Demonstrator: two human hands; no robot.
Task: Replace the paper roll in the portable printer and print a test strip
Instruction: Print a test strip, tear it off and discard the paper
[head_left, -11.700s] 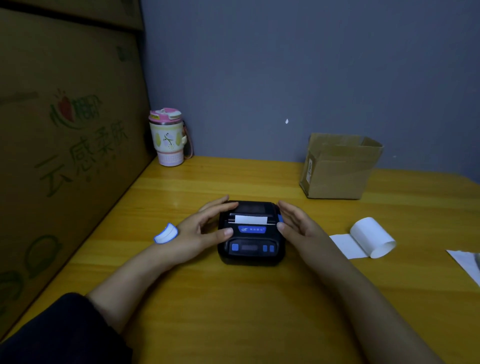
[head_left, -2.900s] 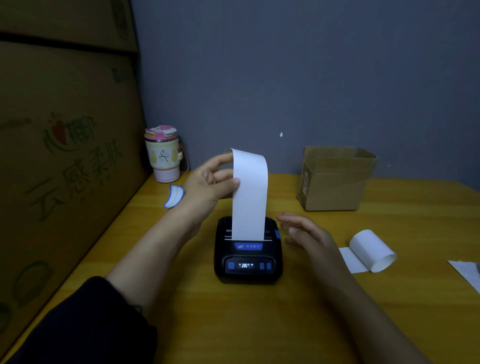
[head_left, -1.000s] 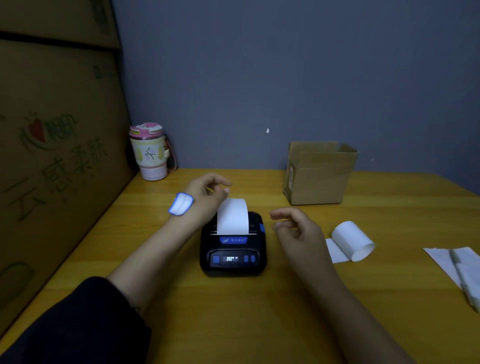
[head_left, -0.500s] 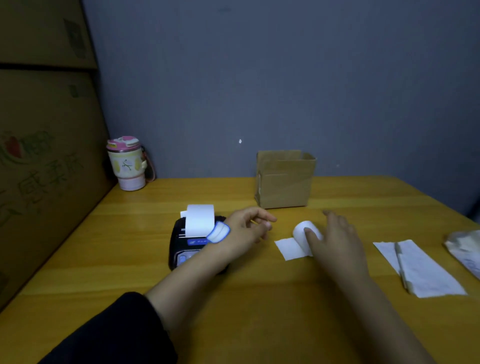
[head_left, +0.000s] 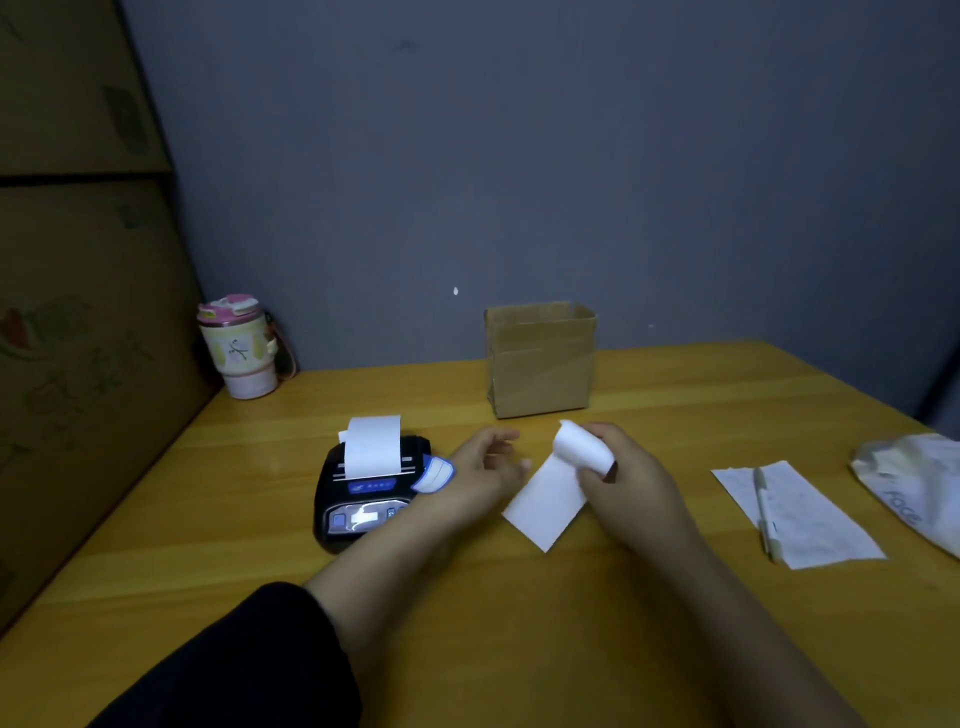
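The black portable printer (head_left: 363, 499) sits on the yellow wooden table (head_left: 467, 613), its display lit. A white paper strip (head_left: 371, 449) curls up out of its slot. My right hand (head_left: 628, 483) holds the loose white paper roll (head_left: 579, 449) lifted off the table, with its free end (head_left: 543, 506) hanging down to the tabletop. My left hand (head_left: 483, 467) hovers just right of the printer, fingers apart, holding nothing. A blue-edged sticker is on its wrist.
A brown cardboard box (head_left: 540, 358) stands behind the hands. A pink-lidded cup (head_left: 241, 345) is at the back left by a large carton wall (head_left: 78, 338). At the right lie a paper sheet with a pen (head_left: 795, 512) and a plastic bag (head_left: 914, 486).
The view swung right. My left hand let go of the printed strip and moved right of the printer. My right hand reached the loose roll and picked it up.
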